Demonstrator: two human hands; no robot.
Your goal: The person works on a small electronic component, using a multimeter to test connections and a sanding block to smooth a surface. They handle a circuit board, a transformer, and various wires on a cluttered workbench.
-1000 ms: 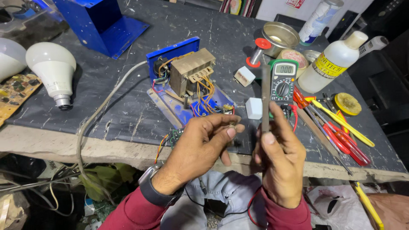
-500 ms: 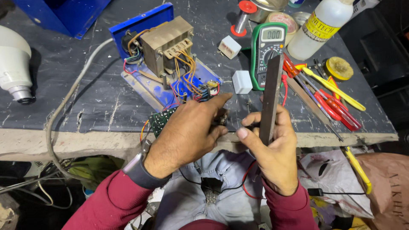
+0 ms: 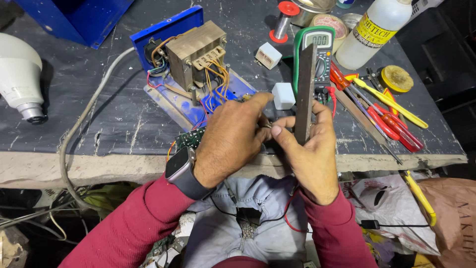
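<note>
Hands: the left hand (image 3: 233, 136) and right hand (image 3: 310, 149) met at the table's (image 3: 119, 124) front edge.
File: a flat file (image 3: 304, 94) stood upright in the right hand.
Behind: multimeter (image 3: 317, 52), directly beyond the file.
Left: transformer (image 3: 196, 52); bulb (image 3: 20, 74) farther left.
Right: screwdrivers (image 3: 391, 121).

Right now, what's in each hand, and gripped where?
Right hand holds a flat metal file upright, gripped by its lower end. Left hand pinches something small at its fingertips; what it is cannot be told.
</note>
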